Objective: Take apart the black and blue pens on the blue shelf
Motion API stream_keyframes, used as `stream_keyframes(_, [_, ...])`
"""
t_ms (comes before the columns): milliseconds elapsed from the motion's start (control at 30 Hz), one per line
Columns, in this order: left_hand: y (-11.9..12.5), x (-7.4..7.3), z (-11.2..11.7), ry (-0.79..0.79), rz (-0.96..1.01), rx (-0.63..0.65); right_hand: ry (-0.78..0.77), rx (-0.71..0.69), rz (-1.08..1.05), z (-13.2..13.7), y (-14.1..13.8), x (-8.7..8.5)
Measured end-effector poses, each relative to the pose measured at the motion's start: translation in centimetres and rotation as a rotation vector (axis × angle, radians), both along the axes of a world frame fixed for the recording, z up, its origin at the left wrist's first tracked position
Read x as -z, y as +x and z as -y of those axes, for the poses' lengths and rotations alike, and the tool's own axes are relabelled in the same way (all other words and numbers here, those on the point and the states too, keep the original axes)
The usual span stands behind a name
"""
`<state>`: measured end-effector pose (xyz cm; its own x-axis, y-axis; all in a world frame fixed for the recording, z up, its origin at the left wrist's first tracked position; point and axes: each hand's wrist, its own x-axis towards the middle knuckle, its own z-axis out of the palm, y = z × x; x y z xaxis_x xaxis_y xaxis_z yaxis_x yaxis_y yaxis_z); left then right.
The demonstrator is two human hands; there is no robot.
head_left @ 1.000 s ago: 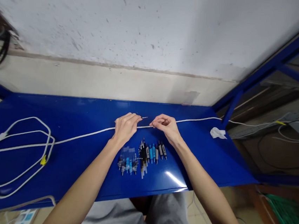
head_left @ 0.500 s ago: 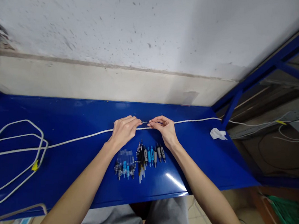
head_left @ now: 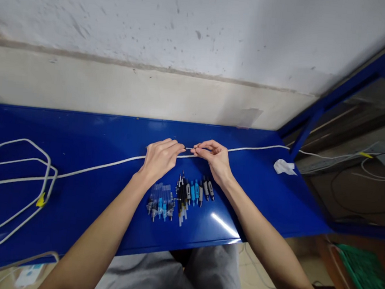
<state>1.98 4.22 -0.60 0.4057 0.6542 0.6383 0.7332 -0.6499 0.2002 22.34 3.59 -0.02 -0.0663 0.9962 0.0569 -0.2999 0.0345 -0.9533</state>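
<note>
My left hand (head_left: pixel 161 158) and my right hand (head_left: pixel 215 161) meet over the rear half of the blue table. Between their pinched fingertips runs a thin pen refill (head_left: pixel 188 149), dark at the left and pale in the middle; both ends are hidden by fingers. Nearer to me lie three groups of pen parts: clear barrels (head_left: pixel 161 196) with blue or dark ends, slim refills (head_left: pixel 180 200) with metal tips, and short grip sections (head_left: pixel 195 191) in grey, black and light blue. A white cable (head_left: pixel 109 164) passes just beneath both hands.
Cable loops (head_left: pixel 48 180) with a yellow tag lie on the left of the blue table (head_left: pixel 89 225). A crumpled white tissue (head_left: pixel 284 167) rests at the right, beside a blue frame post (head_left: pixel 305 132). Behind the table stands a stained wall (head_left: pixel 133 84).
The view has tilted and shifted slightly, so the table appears higher. Both hands keep their pinch on the refill, with a small shift of the fingers. The pen parts lie as before.
</note>
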Motion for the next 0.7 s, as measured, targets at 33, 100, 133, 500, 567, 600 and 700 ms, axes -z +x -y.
stream_keyframes(33, [0.00,0.03,0.00,-0.003,0.005,-0.003,0.000,-0.004,-0.003,0.01,0.03,-0.03])
stream_keyframes(100, [-0.01,0.13,-0.01,-0.009,0.014,-0.005,-0.007,-0.010,-0.002,0.04,0.08,-0.05])
stream_keyframes(133, [-0.02,0.18,-0.01,-0.013,0.017,-0.004,-0.014,-0.015,0.002,0.07,0.09,-0.04])
stream_keyframes(500, [-0.16,-0.06,0.00,-0.056,0.006,-0.035,-0.085,-0.018,-0.028,0.54,-0.78,0.01])
stream_keyframes(567, [-0.17,-0.21,-0.02,-0.067,0.002,-0.037,-0.090,-0.017,-0.021,0.55,-0.78,-0.07])
stream_keyframes(600, [-0.18,-0.28,-0.04,-0.069,-0.003,-0.039,-0.091,-0.015,-0.019,0.53,-0.73,-0.10])
stream_keyframes(700, [-0.24,-0.40,-0.13,-0.061,-0.026,-0.040,-0.079,0.021,-0.008,0.47,-0.55,-0.15])
